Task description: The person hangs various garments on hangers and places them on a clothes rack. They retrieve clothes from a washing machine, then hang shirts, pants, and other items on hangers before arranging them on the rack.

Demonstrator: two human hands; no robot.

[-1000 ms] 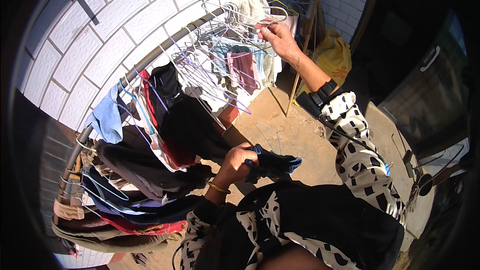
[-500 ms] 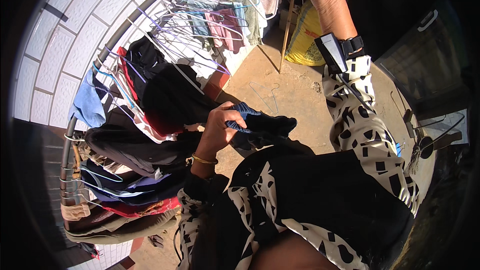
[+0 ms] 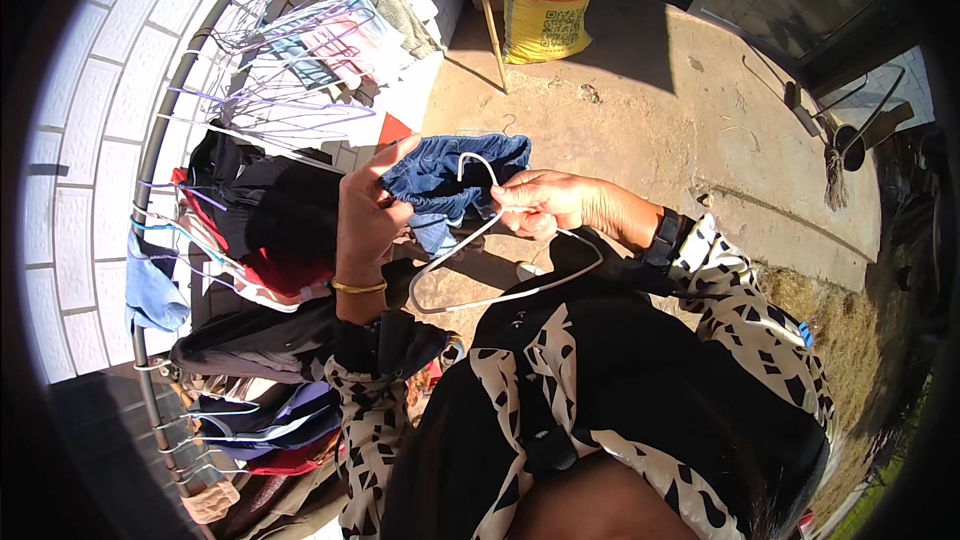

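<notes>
My left hand (image 3: 370, 215) is closed on the edge of a blue denim garment (image 3: 425, 175), which bunches up to the right of the fingers. Its waist looks gathered; I cannot tell its full shape. In my right hand (image 3: 550, 203) is a white clothes hanger (image 3: 490, 302), pinched just below its hook. The hook points up in front of the denim, and the hanger's frame hangs down before my chest. Nothing hangs on the hanger.
A rail (image 3: 150, 165) on the left carries hanging clothes, including a black garment (image 3: 285, 200) and a light blue cloth (image 3: 152, 290), and several bare hangers. A yellow sack (image 3: 545, 0) and a wooden pole (image 3: 487, 15) stand ahead. A wire hanger (image 3: 508, 123) lies on the ground.
My right hand has come down from the upper right, bringing the white hanger beside the denim garment. The left hand has lifted the garment slightly and moved left.
</notes>
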